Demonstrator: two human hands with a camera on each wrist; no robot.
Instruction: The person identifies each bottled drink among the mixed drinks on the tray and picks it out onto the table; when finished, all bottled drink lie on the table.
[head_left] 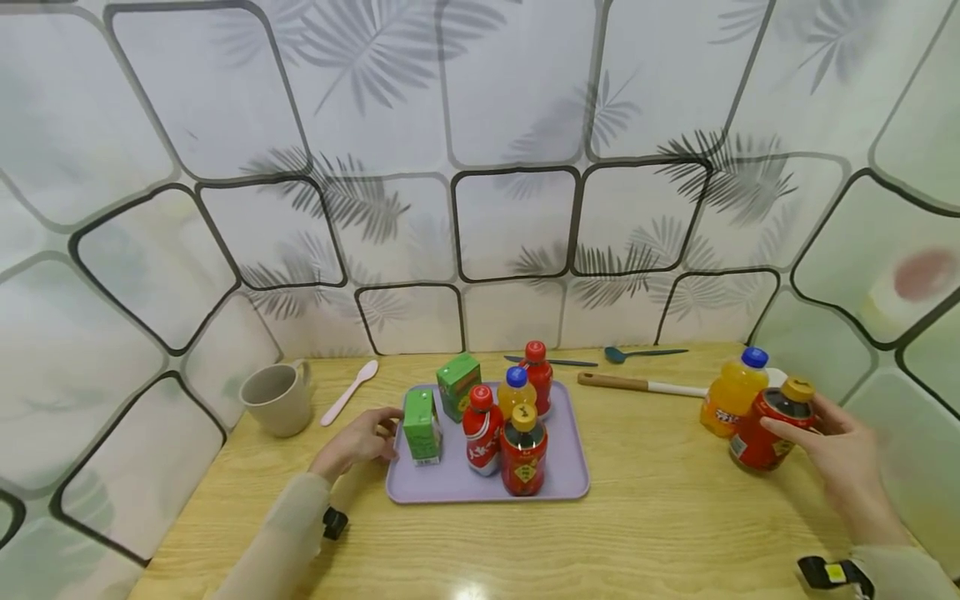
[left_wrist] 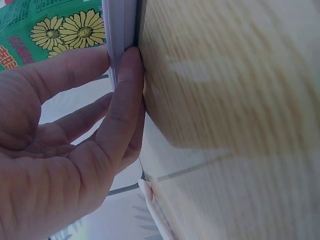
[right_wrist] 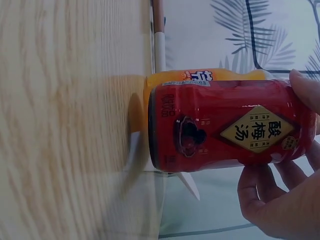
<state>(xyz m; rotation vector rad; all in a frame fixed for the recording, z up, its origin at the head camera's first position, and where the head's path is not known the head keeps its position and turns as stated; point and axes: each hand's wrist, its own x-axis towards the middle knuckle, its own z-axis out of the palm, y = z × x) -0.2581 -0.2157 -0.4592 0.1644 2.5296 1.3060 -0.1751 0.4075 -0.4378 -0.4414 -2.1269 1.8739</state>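
Observation:
At the left end of a lilac tray [head_left: 465,490], my left hand [head_left: 365,437] pinches the rim; the left wrist view has thumb and fingers on either side of it. On the tray stand two green drink cartons [head_left: 422,427], two red-capped red bottles [head_left: 482,433], an orange drink bottle [head_left: 517,390] and a yellow-capped dark drink bottle with a red label [head_left: 523,458]. Far right, my right hand [head_left: 847,454] grips a matching red-label bottle [right_wrist: 225,125] around its upper part, its base close to the tabletop. Another orange drink bottle [head_left: 731,396] stands right behind it.
A grey mug [head_left: 277,404] and a pink spoon [head_left: 349,392] lie left of the tray. Behind, along the patterned curtain wall [head_left: 517,225], are a dark knife [head_left: 570,362], a dark spoon [head_left: 637,353] and a wooden-handled white utensil [head_left: 630,383].

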